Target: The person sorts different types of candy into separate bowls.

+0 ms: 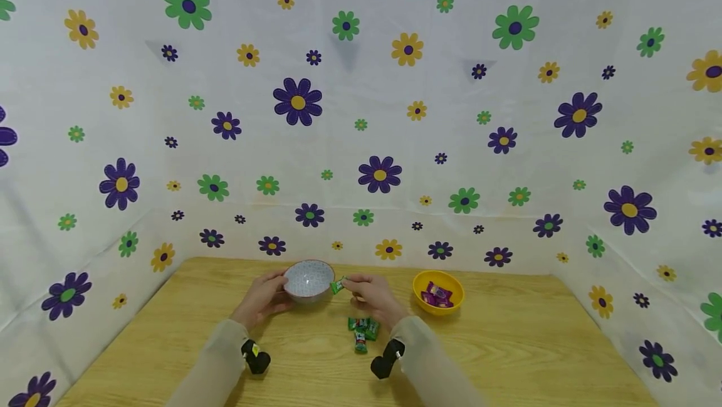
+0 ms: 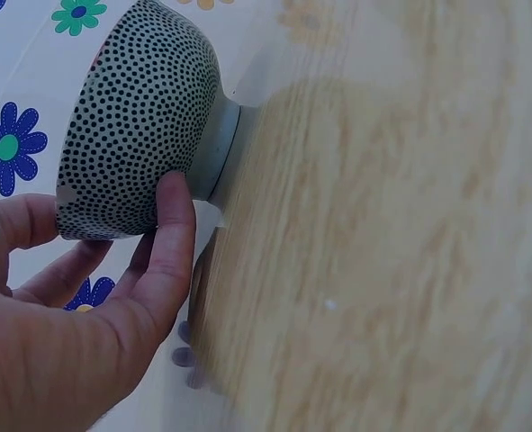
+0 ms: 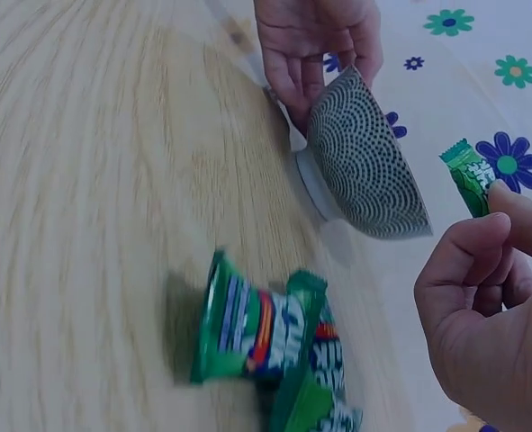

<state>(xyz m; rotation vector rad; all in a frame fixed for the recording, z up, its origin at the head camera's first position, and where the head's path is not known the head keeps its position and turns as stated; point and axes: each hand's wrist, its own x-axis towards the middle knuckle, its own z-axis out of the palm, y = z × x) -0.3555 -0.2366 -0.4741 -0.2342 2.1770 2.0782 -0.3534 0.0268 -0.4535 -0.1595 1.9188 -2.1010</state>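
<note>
A dotted ceramic bowl [image 1: 308, 280] with a reddish rim stands on the wooden table. My left hand [image 1: 264, 297] holds it by its left side; in the left wrist view the fingers [image 2: 171, 243] curve around the outer wall near the foot. To the right of the bowl, my right hand [image 1: 373, 297] pinches a green wrapped candy [image 3: 468, 175] between thumb and fingertips, close beside the rim. Below that hand lie several more green wrapped candies [image 1: 361, 333] in a small cluster. Inside the dotted bowl, no candy shows in the head view.
A yellow bowl [image 1: 417, 299] with several purple wrapped candies [image 1: 437, 294] stands to the right of my right hand. Behind the wooden table [image 1: 507, 344] hangs a white cloth [image 1: 361, 150] printed with flowers, which also lines both sides.
</note>
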